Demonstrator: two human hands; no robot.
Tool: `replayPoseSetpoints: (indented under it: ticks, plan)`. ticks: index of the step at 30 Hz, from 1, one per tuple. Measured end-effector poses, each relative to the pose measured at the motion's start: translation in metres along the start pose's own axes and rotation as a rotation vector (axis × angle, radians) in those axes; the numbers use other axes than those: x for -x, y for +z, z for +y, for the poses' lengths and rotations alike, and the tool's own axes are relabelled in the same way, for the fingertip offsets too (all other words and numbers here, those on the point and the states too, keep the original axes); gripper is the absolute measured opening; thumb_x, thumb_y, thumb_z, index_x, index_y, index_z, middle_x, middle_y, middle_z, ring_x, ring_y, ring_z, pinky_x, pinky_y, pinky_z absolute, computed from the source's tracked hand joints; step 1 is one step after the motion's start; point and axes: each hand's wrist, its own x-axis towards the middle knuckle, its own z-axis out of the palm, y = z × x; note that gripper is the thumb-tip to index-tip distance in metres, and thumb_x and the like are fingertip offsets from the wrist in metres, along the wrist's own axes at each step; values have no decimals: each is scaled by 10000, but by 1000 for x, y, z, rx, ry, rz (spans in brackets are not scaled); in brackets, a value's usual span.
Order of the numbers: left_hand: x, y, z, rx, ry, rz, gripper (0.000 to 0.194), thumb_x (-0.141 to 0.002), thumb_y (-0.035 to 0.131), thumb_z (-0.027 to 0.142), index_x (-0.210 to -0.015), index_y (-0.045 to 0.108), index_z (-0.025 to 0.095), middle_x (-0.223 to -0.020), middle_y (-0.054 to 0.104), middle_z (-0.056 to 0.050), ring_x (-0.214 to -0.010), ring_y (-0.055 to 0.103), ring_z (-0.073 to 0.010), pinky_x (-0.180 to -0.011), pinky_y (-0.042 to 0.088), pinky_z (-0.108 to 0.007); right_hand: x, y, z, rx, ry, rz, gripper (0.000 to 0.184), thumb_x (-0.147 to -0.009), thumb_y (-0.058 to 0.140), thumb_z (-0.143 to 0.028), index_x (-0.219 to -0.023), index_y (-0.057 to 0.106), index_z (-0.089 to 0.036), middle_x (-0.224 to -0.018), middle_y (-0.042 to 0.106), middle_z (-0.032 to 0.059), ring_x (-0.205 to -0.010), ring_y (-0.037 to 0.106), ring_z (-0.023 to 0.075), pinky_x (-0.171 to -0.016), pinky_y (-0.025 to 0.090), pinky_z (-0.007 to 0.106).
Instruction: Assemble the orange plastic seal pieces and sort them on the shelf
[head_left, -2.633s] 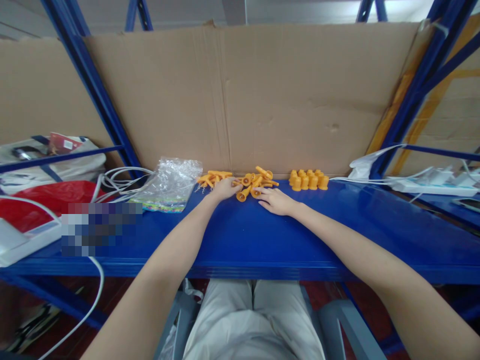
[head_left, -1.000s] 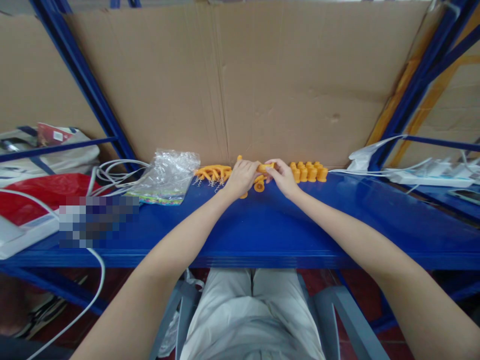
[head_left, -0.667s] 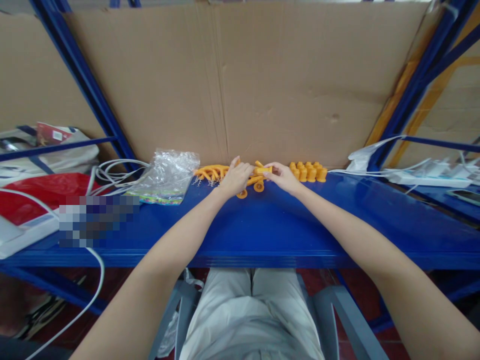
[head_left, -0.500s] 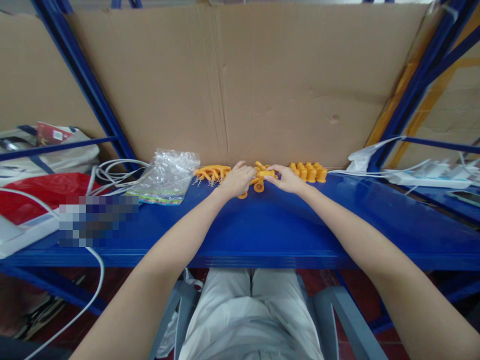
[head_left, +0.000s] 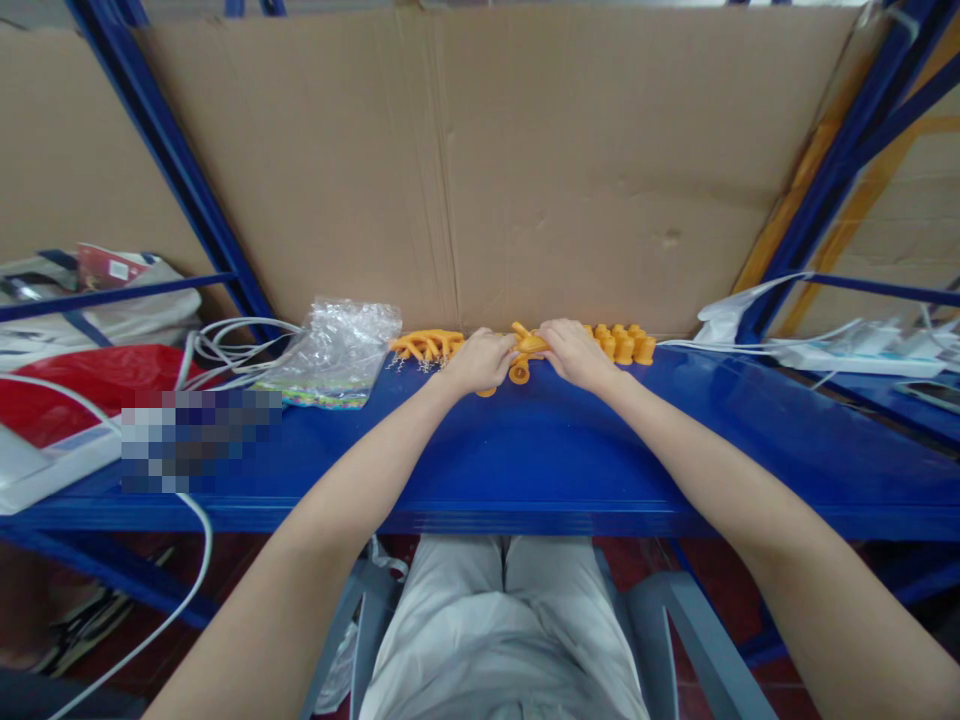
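At the back of the table my left hand [head_left: 481, 362] is closed on an orange plastic piece [head_left: 531, 344] made of crossing parts. My right hand [head_left: 576, 354] grips the same piece from the other side, its fingers curled over the top and hiding much of it. Below the hands lies a round orange part [head_left: 519, 372] with a hole in its middle, and another shows under my left hand. Left of my hands is a row of curved orange pieces [head_left: 426, 346] with thin, pale wiry ends. Beyond my right hand stand rows of orange spool-shaped pieces [head_left: 624, 344].
A clear plastic bag [head_left: 341, 350] lies left on the blue table [head_left: 525, 460]. White cables [head_left: 236, 340], a red bag [head_left: 97, 390] and a blurred patch are farther left. Cardboard [head_left: 562, 170] stands behind. On the right are a white power strip [head_left: 862, 358] and a phone [head_left: 934, 396].
My right hand has turned and closed over the orange piece, its fingers now covering the cylindrical part that showed before. My left hand has stayed nearly in place.
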Motion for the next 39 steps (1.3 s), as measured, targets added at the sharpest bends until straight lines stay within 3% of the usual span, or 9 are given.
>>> replayPoseSetpoints:
  ticks: [7, 13, 18, 22, 34, 39]
  plan:
    - [2, 3, 2, -51, 32, -39, 231, -986, 455, 222, -925, 669, 161, -891, 759, -116, -842, 709, -254, -901, 498, -413, 1, -1, -12, 105, -37, -62, 397, -1066, 418, -408, -1247, 645, -137, -1145, 715, 190, -1086, 598, 326, -997, 384, 491]
    - [1, 4, 5, -64, 64, -49, 215, -960, 472, 207, -940, 680, 155, -911, 763, -127, -871, 720, -256, -913, 490, -415, -5, 3, -25, 105, -15, -152, 377, -1056, 365, -249, -1292, 638, -137, -1203, 732, 207, -1115, 619, 323, -1054, 343, 533]
    - [-3, 6, 5, -65, 20, -18, 204, -943, 477, 209, -945, 677, 167, -863, 754, -106, -826, 717, -256, -871, 500, -413, -10, -1, -27, 186, 10, -133, 349, -1025, 363, -134, -1225, 647, -166, -1164, 741, 169, -1088, 604, 297, -1088, 310, 532]
    - [-5, 5, 7, -18, -48, -2, 204, -952, 478, 222, -969, 668, 152, -893, 757, -134, -857, 728, -278, -885, 503, -434, -12, -5, -27, 236, 2, -81, 366, -1051, 323, -146, -1196, 657, -189, -1113, 733, 136, -1057, 586, 277, -1102, 305, 515]
    - [-8, 6, 15, -51, -73, 87, 238, -981, 459, 268, -962, 668, 156, -876, 769, -132, -833, 727, -267, -857, 501, -416, -14, -9, -21, 272, 39, -53, 415, -1048, 303, -147, -1308, 626, -174, -1057, 716, 146, -996, 572, 294, -965, 332, 455]
    - [-6, 6, 16, -107, -59, 71, 244, -975, 451, 249, -960, 673, 147, -900, 776, -147, -863, 736, -276, -840, 486, -408, -9, -7, -18, 258, 27, -108, 431, -1041, 322, -159, -1378, 585, -110, -1125, 718, 188, -1055, 582, 316, -946, 322, 441]
